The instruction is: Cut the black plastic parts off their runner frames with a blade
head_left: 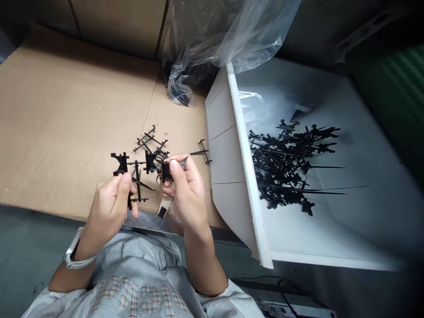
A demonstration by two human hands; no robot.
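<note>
My left hand [111,201] is closed, pinching a black plastic moulded part [119,164] between thumb and fingers. Thin black runners [137,179] branch off beside it. Facing it, my right hand [187,190] is also closed, with the thumb on another black plastic part [166,171]. A similar black part [151,162] sits between the two hands; whether it is joined to either held piece I cannot tell. From under my right fingers juts a pale strip with a dark end [164,207], perhaps a tool handle. A thin grey pointed tip [183,162] shows by the right index finger.
Loose black runners [150,140] lie on the cardboard [82,115] beyond my hands. One more runner [203,152] touches the white bin [236,110] at right. Tangled black parts [281,168] are piled inside it. Behind hangs a clear plastic bag [228,35] with dark pieces at its bottom.
</note>
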